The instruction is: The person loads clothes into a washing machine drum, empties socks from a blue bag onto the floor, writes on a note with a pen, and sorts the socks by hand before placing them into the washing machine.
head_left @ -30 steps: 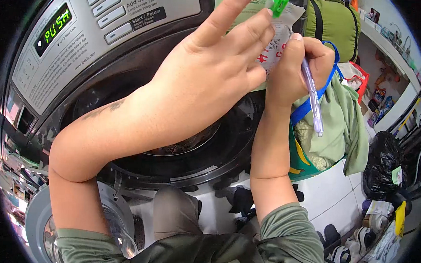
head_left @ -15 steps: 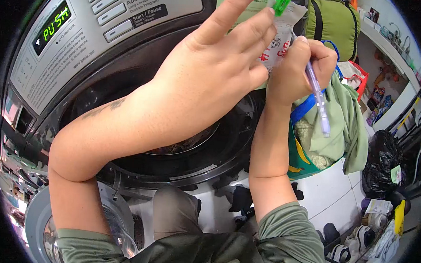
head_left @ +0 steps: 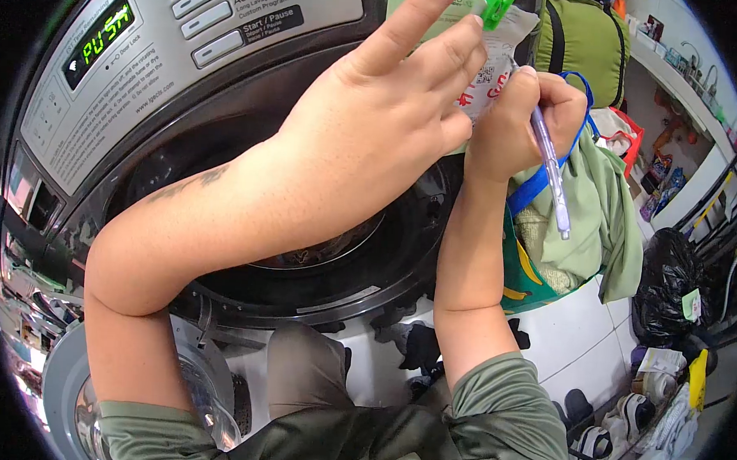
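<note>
Under my forearms stands the dark washing machine (head_left: 289, 70), its display (head_left: 97, 47) reading PUSH in green and its round door (head_left: 64, 377) hanging open at the lower left. Right of it, light green cloth (head_left: 587, 211) spills from a green bag (head_left: 524, 290) on white tiles, and a black trash bag (head_left: 669, 284) sits farther right. My left hand (head_left: 381, 119) lies palm down over the papers at the top, one finger spread well apart from the others; I can't tell how firmly its tips press. My right hand (head_left: 517, 125) is beside it, thumb and fingers clamped together on the pen (head_left: 554, 176). Between my hands is the white paper (head_left: 508, 39), with red writing, the pen's tip at its right side. At its top, near my left fingertips, sits a bright green clip (head_left: 494, 8).
</note>
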The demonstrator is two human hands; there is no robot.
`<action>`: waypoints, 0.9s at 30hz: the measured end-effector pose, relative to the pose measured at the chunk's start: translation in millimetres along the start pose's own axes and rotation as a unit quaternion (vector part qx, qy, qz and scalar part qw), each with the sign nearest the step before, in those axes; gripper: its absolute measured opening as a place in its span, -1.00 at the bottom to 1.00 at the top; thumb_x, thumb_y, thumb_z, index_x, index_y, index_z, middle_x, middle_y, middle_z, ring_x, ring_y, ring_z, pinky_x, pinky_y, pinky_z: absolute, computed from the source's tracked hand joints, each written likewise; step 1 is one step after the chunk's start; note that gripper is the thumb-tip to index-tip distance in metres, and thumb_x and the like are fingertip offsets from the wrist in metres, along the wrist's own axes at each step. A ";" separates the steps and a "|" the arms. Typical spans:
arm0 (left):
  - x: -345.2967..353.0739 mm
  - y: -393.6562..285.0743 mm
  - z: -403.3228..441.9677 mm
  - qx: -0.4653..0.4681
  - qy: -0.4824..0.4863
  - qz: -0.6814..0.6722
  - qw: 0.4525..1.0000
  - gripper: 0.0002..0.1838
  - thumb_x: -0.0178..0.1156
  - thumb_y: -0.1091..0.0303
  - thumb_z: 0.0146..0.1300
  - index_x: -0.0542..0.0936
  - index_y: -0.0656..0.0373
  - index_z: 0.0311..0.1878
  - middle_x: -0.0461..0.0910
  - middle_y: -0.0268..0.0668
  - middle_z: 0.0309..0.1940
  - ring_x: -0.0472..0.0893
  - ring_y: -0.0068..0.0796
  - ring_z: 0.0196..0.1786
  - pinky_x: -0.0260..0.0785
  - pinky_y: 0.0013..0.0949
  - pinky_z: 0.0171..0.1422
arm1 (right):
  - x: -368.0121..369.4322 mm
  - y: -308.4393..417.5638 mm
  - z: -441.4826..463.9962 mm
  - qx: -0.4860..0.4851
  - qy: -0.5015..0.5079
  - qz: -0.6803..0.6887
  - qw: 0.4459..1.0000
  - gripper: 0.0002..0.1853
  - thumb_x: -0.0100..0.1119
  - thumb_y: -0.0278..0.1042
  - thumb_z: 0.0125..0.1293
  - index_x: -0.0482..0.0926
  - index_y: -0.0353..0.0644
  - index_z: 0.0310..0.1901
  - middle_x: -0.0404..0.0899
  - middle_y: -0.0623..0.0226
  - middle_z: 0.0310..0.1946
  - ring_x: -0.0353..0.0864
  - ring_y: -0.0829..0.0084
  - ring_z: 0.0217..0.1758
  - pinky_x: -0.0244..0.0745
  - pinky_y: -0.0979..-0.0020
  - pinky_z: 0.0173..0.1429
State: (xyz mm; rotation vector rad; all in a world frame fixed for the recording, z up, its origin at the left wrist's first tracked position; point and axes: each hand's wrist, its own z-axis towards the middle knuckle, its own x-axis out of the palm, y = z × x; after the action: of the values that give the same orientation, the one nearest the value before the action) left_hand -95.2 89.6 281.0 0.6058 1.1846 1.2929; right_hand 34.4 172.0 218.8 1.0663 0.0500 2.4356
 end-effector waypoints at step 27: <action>83.4 -322.2 -137.3 -0.132 0.262 -0.813 0.502 -0.76 0.15 0.37 0.09 0.55 0.19 -0.15 0.56 -0.41 -0.37 0.47 -0.65 -0.31 0.33 -0.54 -0.20 | -557.9 217.2 -140.7 0.688 -0.020 -0.447 0.572 -0.82 0.03 -0.29 0.16 0.43 -0.24 -0.32 0.42 0.36 -0.60 0.26 0.60 -0.70 0.12 0.57 -0.67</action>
State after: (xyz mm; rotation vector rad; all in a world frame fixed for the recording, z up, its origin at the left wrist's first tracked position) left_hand -101.9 54.7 -77.2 -1.1545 1.2533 -0.1634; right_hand 171.6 -243.7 -213.1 1.0697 2.1362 1.0306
